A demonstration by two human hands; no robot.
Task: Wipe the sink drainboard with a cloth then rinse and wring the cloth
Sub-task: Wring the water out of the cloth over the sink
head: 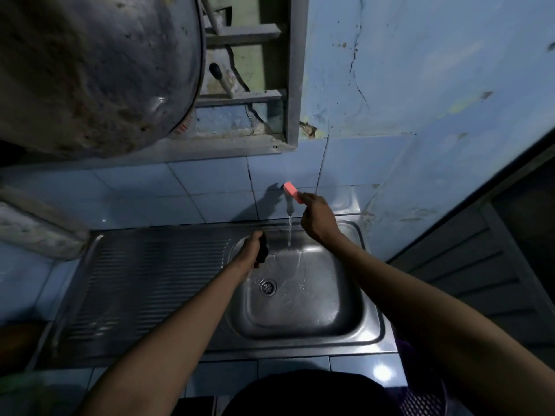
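Left hand [251, 246]: gripped dark cloth [263, 250] at basin's [303, 319] far-left rim, beside the stream [289, 232], not under it. Right hand [316, 216]: fingers pinched pink tap lever [292, 191]. Risk: overturned lever, splashing past basin; cloth unrinsed.

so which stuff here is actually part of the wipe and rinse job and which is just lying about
Part of the job:
- dark cloth, gripped in the left hand
- tap, running, its pink handle held by the right hand
- ribbed drainboard
- sink basin

Just there:
- large metal pan hanging top left
- purple basket bottom right
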